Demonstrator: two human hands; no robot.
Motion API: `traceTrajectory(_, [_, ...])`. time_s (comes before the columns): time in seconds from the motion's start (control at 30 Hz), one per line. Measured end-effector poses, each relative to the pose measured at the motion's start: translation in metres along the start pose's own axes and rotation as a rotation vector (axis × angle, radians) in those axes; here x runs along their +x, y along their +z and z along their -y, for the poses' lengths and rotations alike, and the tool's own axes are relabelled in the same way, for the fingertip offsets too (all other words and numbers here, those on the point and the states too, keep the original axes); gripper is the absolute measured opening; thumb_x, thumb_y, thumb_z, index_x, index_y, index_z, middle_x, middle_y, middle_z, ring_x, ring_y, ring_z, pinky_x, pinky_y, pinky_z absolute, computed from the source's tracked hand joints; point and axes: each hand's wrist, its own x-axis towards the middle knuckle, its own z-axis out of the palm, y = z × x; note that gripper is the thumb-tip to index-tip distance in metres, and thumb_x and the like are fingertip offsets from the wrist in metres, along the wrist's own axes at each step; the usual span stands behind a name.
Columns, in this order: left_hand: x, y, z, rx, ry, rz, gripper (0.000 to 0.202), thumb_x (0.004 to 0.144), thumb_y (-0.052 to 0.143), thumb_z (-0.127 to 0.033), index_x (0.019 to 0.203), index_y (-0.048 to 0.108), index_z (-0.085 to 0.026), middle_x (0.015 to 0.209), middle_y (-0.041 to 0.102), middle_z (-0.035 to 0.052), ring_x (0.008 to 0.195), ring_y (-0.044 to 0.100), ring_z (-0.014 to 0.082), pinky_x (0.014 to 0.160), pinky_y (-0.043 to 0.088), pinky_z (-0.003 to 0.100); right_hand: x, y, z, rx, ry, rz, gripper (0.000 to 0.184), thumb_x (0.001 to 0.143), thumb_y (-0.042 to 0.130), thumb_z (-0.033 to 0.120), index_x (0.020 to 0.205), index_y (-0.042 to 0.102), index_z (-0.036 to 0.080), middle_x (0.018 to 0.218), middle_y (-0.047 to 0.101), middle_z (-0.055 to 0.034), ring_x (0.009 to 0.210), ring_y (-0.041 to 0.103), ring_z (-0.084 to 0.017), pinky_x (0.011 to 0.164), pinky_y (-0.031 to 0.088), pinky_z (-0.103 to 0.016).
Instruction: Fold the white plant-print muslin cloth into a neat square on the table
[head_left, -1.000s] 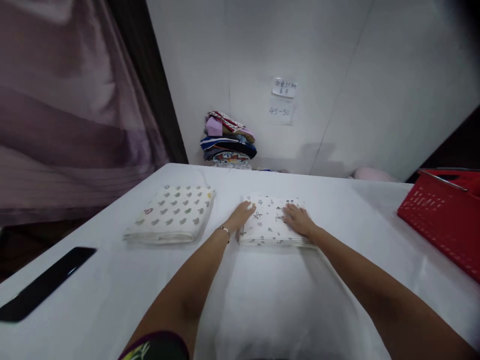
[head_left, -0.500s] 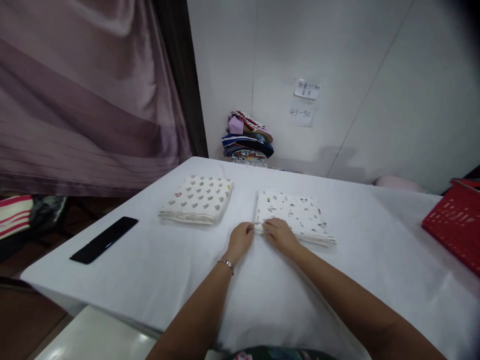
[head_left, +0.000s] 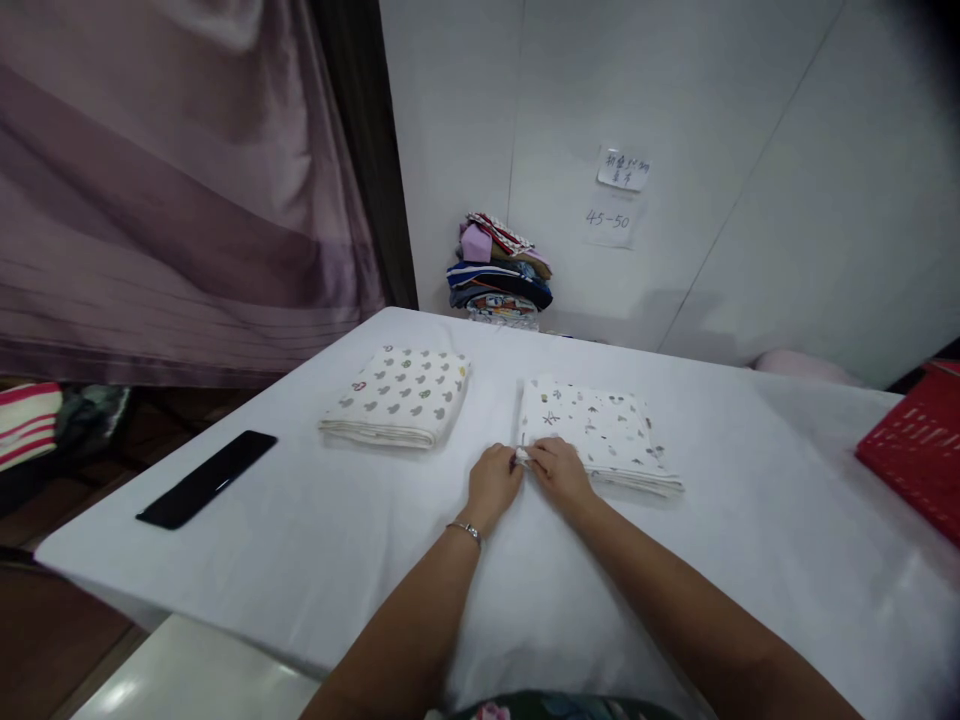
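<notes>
A folded white cloth (head_left: pixel 600 425) printed with small leaf and star-like figures lies right of the middle on the white-covered table. My left hand (head_left: pixel 495 480) is closed at its near left corner, fingertips pinching the edge. My right hand (head_left: pixel 559 470) pinches the same corner from the right, its fingertips close to those of the left. A little of the white cloth shows between the two hands. To the left, apart from both hands, rests a second folded cloth (head_left: pixel 401 395), cream with grey mushroom-like prints.
A black flat slab (head_left: pixel 208 478) lies near the table's left edge. At the right edge stands a red basket (head_left: pixel 919 450). Behind the table, against the wall, is a pile of folded fabrics (head_left: pixel 501 270). A purple curtain (head_left: pixel 165 200) hangs at the left.
My left hand has moved slightly right, closer to my right hand, and the cloth's corner is now gathered between the fingertips. The view has shifted a little.
</notes>
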Motion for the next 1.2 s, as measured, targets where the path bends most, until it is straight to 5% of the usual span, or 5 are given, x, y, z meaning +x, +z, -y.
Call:
traceTrajectory(0.3, [0.000,-0.001,0.001,-0.066,0.160,-0.061,0.047,0.078,0.049,-0.014,0.124,0.048,-0.026,0.125,0.048,0.0042,0.114,0.045,0.0172,0.092,0.039,0.027,0.002,0.000,0.007,-0.065,0.004,-0.033,0.018,0.089,0.048,0.027,0.099,0.063,0.023,0.093,0.061,-0.0048,0.087,0.049,-0.020,0.074,0.035,-0.033])
traceTrajectory(0.6, [0.008,0.000,0.007,-0.002,0.190,-0.032,0.032,0.086,0.043,-0.027,0.114,0.058,-0.028,0.107,0.059,0.0009,0.102,0.051,0.0171,0.083,0.044,0.028,-0.051,-0.048,-0.032,-0.065,0.033,-0.029,0.029,0.089,0.044,0.020,0.117,0.053,0.023,0.116,0.059,-0.0064,0.111,0.048,-0.018,0.099,0.030,-0.041])
traceTrajectory(0.9, [0.013,0.000,0.006,-0.040,0.125,-0.014,0.032,0.084,0.044,-0.031,0.111,0.061,-0.029,0.109,0.060,-0.0007,0.102,0.053,0.0175,0.083,0.044,0.028,-0.158,-0.091,-0.108,-0.047,0.513,-0.296,0.034,0.088,0.040,0.028,0.117,0.058,0.022,0.128,0.053,-0.0094,0.122,0.043,-0.023,0.100,0.034,-0.044])
traceTrajectory(1.03, [0.012,0.001,0.006,-0.031,0.140,-0.018,0.034,0.082,0.046,-0.034,0.113,0.060,-0.027,0.111,0.059,-0.0003,0.104,0.053,0.0180,0.084,0.044,0.028,-0.154,-0.097,-0.119,0.245,0.766,-0.471,0.034,0.082,0.044,0.041,0.098,0.066,0.020,0.105,0.065,-0.0083,0.098,0.058,-0.022,0.080,0.046,-0.035])
traceTrajectory(1.2, [0.010,0.002,0.008,-0.072,0.187,-0.029,0.037,0.083,0.045,-0.044,0.113,0.059,-0.027,0.109,0.059,0.0001,0.100,0.055,0.0177,0.082,0.045,0.028,-0.131,-0.106,-0.123,0.368,1.042,-0.311,0.037,0.077,0.047,0.050,0.071,0.064,0.017,0.067,0.063,-0.0016,0.065,0.056,-0.015,0.058,0.040,-0.024])
